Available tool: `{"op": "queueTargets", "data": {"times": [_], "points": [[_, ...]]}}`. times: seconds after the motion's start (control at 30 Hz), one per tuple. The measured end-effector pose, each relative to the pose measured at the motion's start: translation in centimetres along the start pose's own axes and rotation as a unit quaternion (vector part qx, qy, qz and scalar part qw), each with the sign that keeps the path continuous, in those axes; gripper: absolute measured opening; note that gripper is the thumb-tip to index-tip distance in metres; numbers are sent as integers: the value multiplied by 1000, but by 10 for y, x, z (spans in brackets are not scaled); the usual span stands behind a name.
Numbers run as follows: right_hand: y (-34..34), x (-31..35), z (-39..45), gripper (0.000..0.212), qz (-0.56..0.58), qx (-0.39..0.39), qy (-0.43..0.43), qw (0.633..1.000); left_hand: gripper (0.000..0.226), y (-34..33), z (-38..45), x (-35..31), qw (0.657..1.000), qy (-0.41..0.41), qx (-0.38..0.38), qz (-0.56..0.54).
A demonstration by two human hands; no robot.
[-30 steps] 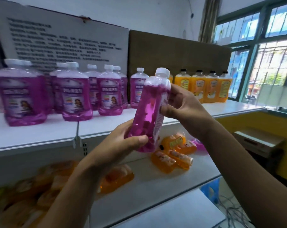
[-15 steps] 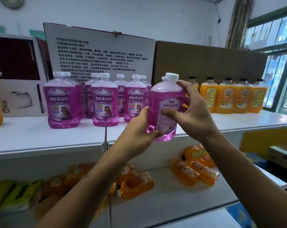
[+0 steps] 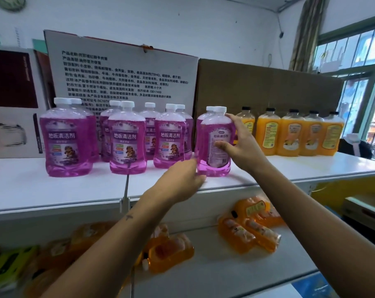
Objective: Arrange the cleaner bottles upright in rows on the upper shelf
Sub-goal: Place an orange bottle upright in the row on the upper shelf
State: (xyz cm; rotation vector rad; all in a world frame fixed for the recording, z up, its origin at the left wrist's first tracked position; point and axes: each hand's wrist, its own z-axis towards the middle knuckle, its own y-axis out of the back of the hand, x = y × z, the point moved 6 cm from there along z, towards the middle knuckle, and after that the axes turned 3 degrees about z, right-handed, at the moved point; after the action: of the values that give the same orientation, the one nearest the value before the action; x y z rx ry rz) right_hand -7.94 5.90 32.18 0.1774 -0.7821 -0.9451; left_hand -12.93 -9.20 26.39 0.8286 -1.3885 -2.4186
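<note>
A purple cleaner bottle (image 3: 217, 127) with a white cap stands upright on the white upper shelf (image 3: 75, 190), at the right end of the purple group and just in front of another purple bottle. My right hand (image 3: 241, 145) grips its right side, thumb on the label and fingers at the shoulder. My left hand (image 3: 182, 179) rests at its lower left corner, fingers loosely bent against the base. Several more purple bottles (image 3: 127, 138) stand upright in rows to the left.
Several orange bottles (image 3: 289, 134) stand in a row at the right of the upper shelf. Printed (image 3: 122, 67) and brown (image 3: 268, 87) cardboard boxes back the shelf. Orange bottles (image 3: 253, 229) lie on the lower shelf. A window is at the far right.
The purple bottle went from being held tilted in the air with both hands to standing on the upper shelf. My left hand slid down to its base.
</note>
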Motion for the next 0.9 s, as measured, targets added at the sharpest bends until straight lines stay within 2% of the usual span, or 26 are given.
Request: {"op": "queueTargets", "data": {"times": [0.07,0.33,0.57,0.7,0.9], "points": [[-6,-8,11,74,-5,18,-17,1000,23,-2,0,1,1000,-1,-7,0],[-28,-33,38,78,43,66,-63,995,34,-2,-2,7,999,6,-11,33],[-27,-37,47,74,49,90,-17,995,30,4,-8,7,999,24,-14,31],[-26,-37,49,74,56,107,10,993,28,5,-7,6,998,62,-15,15],[-33,-47,58,78,98,122,52,986,23,-2,6,-9,989,123,-74,38]]}}
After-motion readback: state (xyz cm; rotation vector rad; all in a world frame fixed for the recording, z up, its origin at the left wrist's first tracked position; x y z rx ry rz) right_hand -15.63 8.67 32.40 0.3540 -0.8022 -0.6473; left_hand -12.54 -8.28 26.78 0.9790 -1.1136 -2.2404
